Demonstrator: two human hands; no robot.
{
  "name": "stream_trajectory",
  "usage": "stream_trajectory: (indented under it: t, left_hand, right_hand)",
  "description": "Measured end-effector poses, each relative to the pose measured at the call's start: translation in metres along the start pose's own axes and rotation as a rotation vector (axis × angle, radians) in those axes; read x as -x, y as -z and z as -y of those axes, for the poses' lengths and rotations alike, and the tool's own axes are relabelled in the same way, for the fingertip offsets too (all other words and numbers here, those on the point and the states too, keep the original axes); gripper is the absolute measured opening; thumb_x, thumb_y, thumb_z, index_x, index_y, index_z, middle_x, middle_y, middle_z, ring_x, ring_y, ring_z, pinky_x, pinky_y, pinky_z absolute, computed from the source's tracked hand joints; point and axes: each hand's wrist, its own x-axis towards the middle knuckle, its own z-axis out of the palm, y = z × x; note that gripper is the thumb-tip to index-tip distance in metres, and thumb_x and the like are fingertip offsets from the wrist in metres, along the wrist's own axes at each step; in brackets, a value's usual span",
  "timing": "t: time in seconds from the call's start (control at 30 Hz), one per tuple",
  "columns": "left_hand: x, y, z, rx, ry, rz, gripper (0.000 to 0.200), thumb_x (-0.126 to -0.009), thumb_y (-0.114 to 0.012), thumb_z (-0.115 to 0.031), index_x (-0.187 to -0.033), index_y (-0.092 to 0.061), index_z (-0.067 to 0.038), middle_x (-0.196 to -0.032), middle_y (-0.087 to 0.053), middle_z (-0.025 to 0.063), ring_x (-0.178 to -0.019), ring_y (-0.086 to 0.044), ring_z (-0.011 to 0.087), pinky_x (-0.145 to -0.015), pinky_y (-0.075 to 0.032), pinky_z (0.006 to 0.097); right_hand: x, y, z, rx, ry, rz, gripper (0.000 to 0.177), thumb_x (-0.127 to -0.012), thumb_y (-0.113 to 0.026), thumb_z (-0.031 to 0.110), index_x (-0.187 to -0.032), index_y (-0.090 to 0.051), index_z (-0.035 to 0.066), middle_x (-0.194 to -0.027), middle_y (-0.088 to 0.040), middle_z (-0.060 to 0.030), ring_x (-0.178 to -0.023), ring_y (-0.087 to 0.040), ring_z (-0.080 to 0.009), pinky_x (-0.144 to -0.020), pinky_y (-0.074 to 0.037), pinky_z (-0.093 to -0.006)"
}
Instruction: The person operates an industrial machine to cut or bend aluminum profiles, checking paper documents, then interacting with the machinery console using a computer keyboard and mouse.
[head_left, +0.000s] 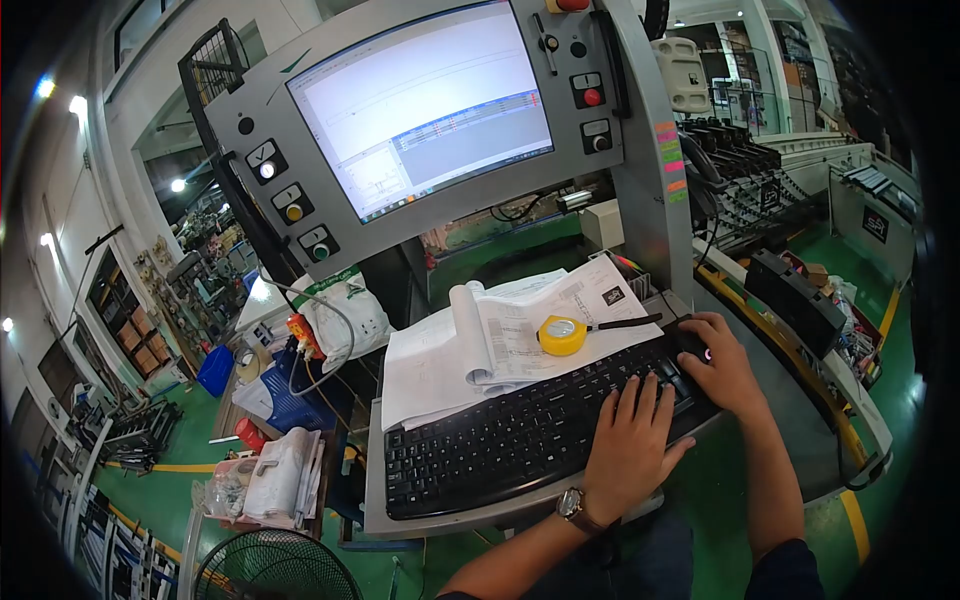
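My left hand (632, 437) lies with fingers stretched over the right end of a black keyboard (490, 445), a watch (572, 504) on its wrist. Curled over a dark computer mouse (688, 342) is my right hand (722, 362); a small purple light shows beside its fingers. Behind the keyboard, printed drawing sheets (425, 362) overlap its back edge, one with a rolled side. A yellow tape measure (562, 337) rests on them, its dark strap pointing right. Above, a monitor (430, 100) in a grey control panel shows a line drawing and a table.
Buttons (293, 212) flank the monitor. A white bag (345, 320) and cables hang left of the shelf (375, 490). A fan (275, 570) stands at lower left near stacked papers (283, 478). A machine rail with a black box (790, 300) runs along the right.
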Motion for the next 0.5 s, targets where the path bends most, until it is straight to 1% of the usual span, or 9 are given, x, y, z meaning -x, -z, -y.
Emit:
stream_trajectory:
  t: [0.13,0.23,0.33,0.5]
  left_hand:
    - [-0.0004,0.0007,0.0,0.012,0.001,0.001,0.074,-0.103,-0.073,-0.056,-0.149,-0.066,0.002,-0.156,-0.062,0.0248,-0.146,-0.056,0.0414,-0.124,-0.043,0.055]
    - [-0.0004,-0.0006,0.0003,0.008,0.0,-0.001,0.074,-0.103,-0.073,-0.056,-0.148,-0.067,0.002,-0.155,-0.062,0.025,-0.146,-0.056,0.0416,-0.124,-0.043,0.0552]
    - [-0.0008,0.0009,-0.0005,0.003,-0.001,0.001,0.074,-0.103,-0.073,-0.057,-0.148,-0.067,0.002,-0.156,-0.062,0.0248,-0.147,-0.056,0.0417,-0.124,-0.043,0.0552]
    - [-0.001,0.0004,-0.0005,-0.011,0.001,0.01,0.074,-0.103,-0.072,-0.057,-0.148,-0.067,0.001,-0.156,-0.062,0.0245,-0.146,-0.057,0.0414,-0.124,-0.044,0.0553]
  right_hand:
    - [0.0008,0.0026,0.0062,-0.003,-0.011,0.001,0.049,-0.093,-0.079,0.023,-0.139,-0.07,0.009,-0.151,-0.062,-0.017,-0.132,-0.068,-0.0438,-0.109,-0.055,-0.0499]
    - [0.0003,0.0004,-0.0004,0.021,0.03,-0.012,0.048,-0.093,-0.079,0.023,-0.139,-0.07,0.009,-0.151,-0.062,-0.0167,-0.131,-0.068,-0.0439,-0.108,-0.056,-0.0501]
    - [0.0013,0.0021,0.0043,0.002,0.004,-0.004,0.048,-0.093,-0.08,0.022,-0.139,-0.07,0.009,-0.152,-0.062,-0.0169,-0.132,-0.068,-0.0439,-0.109,-0.055,-0.0501]
    - [0.0006,0.0018,0.0019,-0.002,0.021,0.001,0.052,-0.094,-0.08,0.022,-0.143,-0.068,0.008,-0.152,-0.061,-0.0181,-0.134,-0.066,-0.0448,-0.111,-0.055,-0.0503]
